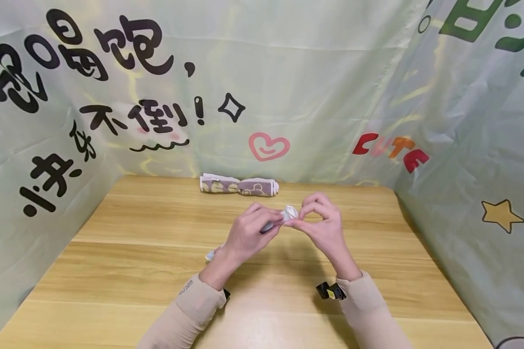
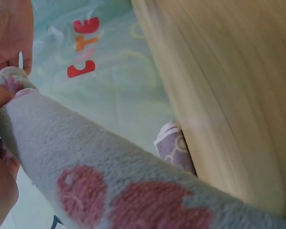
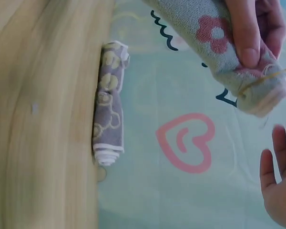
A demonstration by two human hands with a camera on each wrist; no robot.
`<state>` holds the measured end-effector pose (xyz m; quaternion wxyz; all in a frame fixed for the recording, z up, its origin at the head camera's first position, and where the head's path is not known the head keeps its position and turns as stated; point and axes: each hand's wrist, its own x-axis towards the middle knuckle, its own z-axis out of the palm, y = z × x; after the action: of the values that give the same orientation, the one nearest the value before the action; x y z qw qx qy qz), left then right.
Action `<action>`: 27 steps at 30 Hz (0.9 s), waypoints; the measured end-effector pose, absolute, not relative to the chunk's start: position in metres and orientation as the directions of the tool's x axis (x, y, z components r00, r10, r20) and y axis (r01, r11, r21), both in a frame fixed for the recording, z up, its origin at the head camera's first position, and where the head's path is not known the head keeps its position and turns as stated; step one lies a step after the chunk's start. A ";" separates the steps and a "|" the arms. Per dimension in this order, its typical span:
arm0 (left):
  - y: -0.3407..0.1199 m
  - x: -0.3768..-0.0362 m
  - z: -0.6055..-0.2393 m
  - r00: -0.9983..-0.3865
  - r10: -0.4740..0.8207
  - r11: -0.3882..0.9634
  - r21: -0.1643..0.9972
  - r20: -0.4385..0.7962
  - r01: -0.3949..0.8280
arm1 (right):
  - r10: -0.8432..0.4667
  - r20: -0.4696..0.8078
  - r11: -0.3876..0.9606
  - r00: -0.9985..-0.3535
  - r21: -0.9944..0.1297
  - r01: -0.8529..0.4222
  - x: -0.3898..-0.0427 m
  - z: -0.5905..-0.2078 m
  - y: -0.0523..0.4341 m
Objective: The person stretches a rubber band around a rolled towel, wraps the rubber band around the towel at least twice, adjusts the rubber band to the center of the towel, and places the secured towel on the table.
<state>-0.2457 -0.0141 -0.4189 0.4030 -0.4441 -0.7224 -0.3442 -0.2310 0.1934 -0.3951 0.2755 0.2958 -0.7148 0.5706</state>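
A rolled grey towel (image 2: 43,124) with pink flower figures slants across the left wrist view. My left hand (image 1: 250,227) grips it close to one end, thumb and fingers wrapped around the roll. A thin yellowish elastic band (image 3: 261,83) loops round that end and stretches off to the right. My right hand (image 1: 322,225) is at the same end, thumb and forefinger pinching the pulled band while the other fingers stay raised. Past my left wrist, the towel's far end (image 1: 210,255) shows in the head view.
A second rolled towel (image 1: 257,187), purple with cream figures and drawn in at its middle, lies at the back edge of the wooden table (image 1: 135,271). Printed cloth (image 1: 323,97) hangs round the back and sides.
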 end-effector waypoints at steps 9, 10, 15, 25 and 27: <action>-0.011 -0.249 -0.425 -0.216 0.448 0.350 0.052 0.867 0.935 | -0.239 0.787 0.171 -0.569 -0.543 -0.822 -0.230 -0.399 0.187; -0.012 -0.249 -0.425 -0.223 0.444 0.344 0.065 0.868 0.937 | -0.258 0.803 0.180 -0.537 -0.506 -0.843 -0.229 -0.400 0.185; -0.021 -0.254 -0.428 -0.350 0.335 0.313 0.247 0.875 0.917 | -0.357 0.868 0.150 -0.345 -0.311 -0.938 -0.225 -0.400 0.171; -0.039 -0.260 -0.421 -0.709 -0.002 0.259 0.685 0.705 0.681 | -0.520 0.836 0.140 -0.173 -0.116 -0.983 -0.215 -0.404 0.145; -0.041 -0.260 -0.420 -0.760 -0.043 0.246 0.744 0.648 0.621 | -0.534 0.833 0.144 -0.141 -0.075 -0.987 -0.214 -0.404 0.142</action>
<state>-0.2605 -0.0408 -0.4196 0.2852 -0.1965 -0.7359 -0.5818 -0.2144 0.1419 -0.4045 0.3371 0.5619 -0.6768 0.3355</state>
